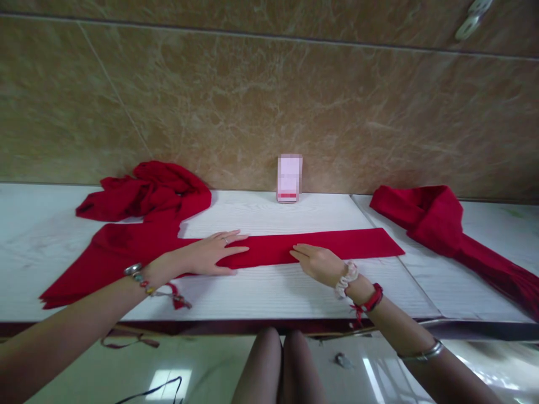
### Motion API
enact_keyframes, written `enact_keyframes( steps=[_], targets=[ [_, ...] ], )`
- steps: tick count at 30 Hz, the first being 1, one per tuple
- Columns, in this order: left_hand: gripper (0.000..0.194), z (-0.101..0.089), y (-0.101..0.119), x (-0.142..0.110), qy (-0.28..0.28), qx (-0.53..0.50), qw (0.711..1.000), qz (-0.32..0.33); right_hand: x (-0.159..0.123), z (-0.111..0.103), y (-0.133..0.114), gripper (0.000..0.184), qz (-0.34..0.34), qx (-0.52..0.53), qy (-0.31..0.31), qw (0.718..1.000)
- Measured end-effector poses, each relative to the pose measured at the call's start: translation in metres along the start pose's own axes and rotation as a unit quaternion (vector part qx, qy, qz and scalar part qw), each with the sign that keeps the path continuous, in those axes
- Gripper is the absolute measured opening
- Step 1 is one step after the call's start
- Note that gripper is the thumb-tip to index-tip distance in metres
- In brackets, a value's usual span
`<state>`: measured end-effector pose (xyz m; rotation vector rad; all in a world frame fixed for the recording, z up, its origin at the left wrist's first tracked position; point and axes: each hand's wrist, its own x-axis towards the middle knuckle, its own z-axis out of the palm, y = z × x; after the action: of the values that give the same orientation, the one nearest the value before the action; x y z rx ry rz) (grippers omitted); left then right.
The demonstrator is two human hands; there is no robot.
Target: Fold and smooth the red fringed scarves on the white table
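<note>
At the far left, a flared red cloth section (96,258) is spreading across the white table (261,297), with a bunched red cloth pile (138,196) lying behind it near the marble-patterned wall (210,101). A beaded bracelet (145,283) is circling the left wrist. The left hand (210,253), wearing a ring (226,240), is resting palm down with its fingers open and spread on a long flat red strip (345,246), which is running rightward from the flared section along the middle of the table. Behind the strip, a phone-shaped object (288,177) is standing against the wall; its face is showing pale pink with a red bar near the bottom, and pixelation is hiding any writing. The right hand (318,264) is touching the strip with its fingertips, fingers drawn together; whether they are gripping the fabric, I cannot tell. A pale scrunchie (347,279), a red band (374,298) and a silver bangle (429,352) are encircling the right arm. At the far right, a folded red cloth (429,219) is lying apart from the strip, its narrower end trailing toward the table's front edge.
</note>
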<state>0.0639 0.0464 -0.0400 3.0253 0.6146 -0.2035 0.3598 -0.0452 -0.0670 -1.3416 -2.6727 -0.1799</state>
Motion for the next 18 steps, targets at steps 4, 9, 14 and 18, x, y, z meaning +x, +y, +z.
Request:
enact_keyframes(
  steps=[4, 9, 14, 18],
  targets=[
    [0.057, 0.003, -0.010, -0.041, -0.023, 0.012, 0.999, -0.047, 0.013, 0.001, -0.006, 0.039, -0.025, 0.019, 0.000, 1.000],
    [0.049, 0.027, -0.016, -0.053, -0.001, 0.034, 0.995, -0.098, 0.018, 0.014, 0.007, 0.043, -0.004, 0.029, -0.049, 0.998],
    [0.048, 0.025, -0.017, -0.020, 0.002, 0.028, 0.997, -0.078, -0.003, 0.022, 0.042, 0.043, 0.034, 0.030, -0.072, 0.996],
    [0.047, 0.011, -0.015, 0.003, 0.009, 0.024, 0.999, -0.045, -0.025, 0.018, 0.067, 0.044, 0.065, 0.038, -0.086, 0.993]
  ],
)
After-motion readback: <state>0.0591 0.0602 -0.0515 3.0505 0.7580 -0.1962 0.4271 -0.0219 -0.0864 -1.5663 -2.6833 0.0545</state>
